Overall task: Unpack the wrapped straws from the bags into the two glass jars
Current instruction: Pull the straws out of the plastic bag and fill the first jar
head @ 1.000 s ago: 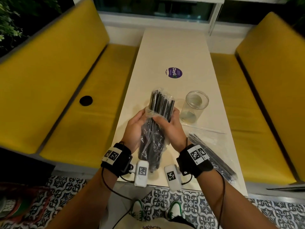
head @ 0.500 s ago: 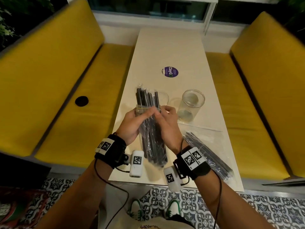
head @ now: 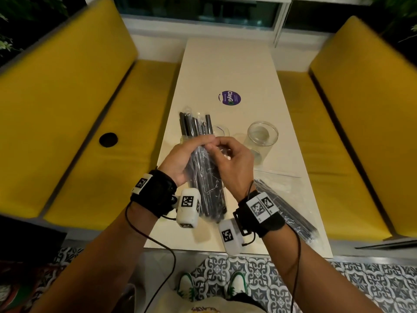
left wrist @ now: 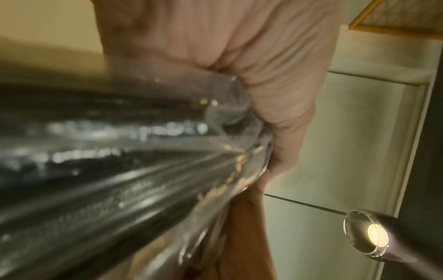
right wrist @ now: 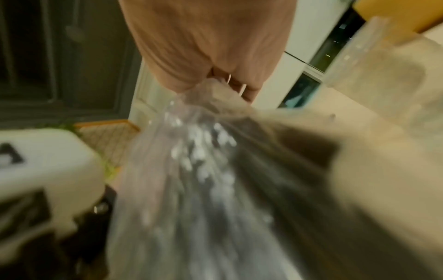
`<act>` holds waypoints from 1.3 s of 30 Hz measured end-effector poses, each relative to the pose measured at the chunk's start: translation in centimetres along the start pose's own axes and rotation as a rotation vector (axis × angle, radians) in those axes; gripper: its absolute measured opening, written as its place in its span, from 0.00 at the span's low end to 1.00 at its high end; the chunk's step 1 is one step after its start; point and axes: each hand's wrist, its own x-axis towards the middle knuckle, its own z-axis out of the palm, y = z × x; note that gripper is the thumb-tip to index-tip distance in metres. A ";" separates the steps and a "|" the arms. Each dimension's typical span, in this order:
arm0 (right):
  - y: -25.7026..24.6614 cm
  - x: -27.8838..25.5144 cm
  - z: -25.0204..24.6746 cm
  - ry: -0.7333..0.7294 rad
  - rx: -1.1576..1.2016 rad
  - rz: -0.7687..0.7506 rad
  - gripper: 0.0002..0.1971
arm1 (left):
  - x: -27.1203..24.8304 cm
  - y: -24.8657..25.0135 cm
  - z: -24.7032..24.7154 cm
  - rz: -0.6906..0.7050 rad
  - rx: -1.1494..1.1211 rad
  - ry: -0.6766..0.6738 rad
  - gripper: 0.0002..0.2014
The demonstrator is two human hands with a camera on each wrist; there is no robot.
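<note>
I hold a clear bag of black wrapped straws (head: 206, 188) upright over the near end of the white table (head: 228, 64). My left hand (head: 187, 154) grips the bundle from the left. My right hand (head: 230, 159) pinches the bag's plastic near its mouth. Several straw tips (head: 195, 126) stick out above my fingers. Behind them stands one glass jar (head: 222, 131), mostly hidden. A second glass jar (head: 261, 137) stands to the right. In the wrist views the bag (left wrist: 120, 170) (right wrist: 203, 180) is blurred, with fingers curled on it.
A second bag of black straws (head: 288, 208) lies flat on the table at the near right edge. A round purple sticker (head: 229, 98) sits mid-table. Yellow benches (head: 90, 132) flank the table on both sides, and a window wall closes the far end.
The bundle has swung left and more upright, uncovering a jar behind it. My right hand has come round to the bag's mouth. More straw length shows above my fingers.
</note>
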 end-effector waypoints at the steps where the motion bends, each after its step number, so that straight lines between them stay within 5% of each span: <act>1: -0.2 -0.3 0.1 -0.022 -0.047 -0.023 0.08 | 0.2 0.2 -0.2 0.014 -0.031 0.029 0.22; 5: -0.7 -2.1 0.6 -0.216 -0.087 -0.103 0.24 | 0.7 0.7 -0.6 0.051 -0.177 0.111 0.07; 14: 0.7 -1.8 -0.1 -0.150 -0.377 -0.217 0.20 | 1.2 1.6 -1.3 0.019 -0.150 0.143 0.19; 17: 1.2 -1.5 -0.1 -0.228 -0.453 -0.320 0.22 | 1.4 1.5 -1.4 -0.024 -0.087 0.124 0.21; 21: 0.1 -1.1 -0.9 -0.355 -0.397 -0.260 0.27 | 1.9 1.1 -1.1 0.023 -0.198 0.193 0.16; 26: -0.8 -0.6 -3.0 0.063 -0.105 -0.119 0.24 | 2.6 1.0 0.0 0.189 -0.395 0.436 0.26; 30: -2.1 0.9 -2.7 0.241 0.234 -0.142 0.23 | 2.9 0.3 3.7 0.246 -0.479 0.452 0.23; 34: -4.0 2.4 -1.6 0.270 0.335 -0.264 0.28 | 2.7 -0.8 5.0 0.171 -0.525 0.325 0.27; 39: -6.7 4.9 -1.8 0.291 0.338 -0.309 0.22 | 2.3 0.1 6.0 0.096 -0.681 0.235 0.35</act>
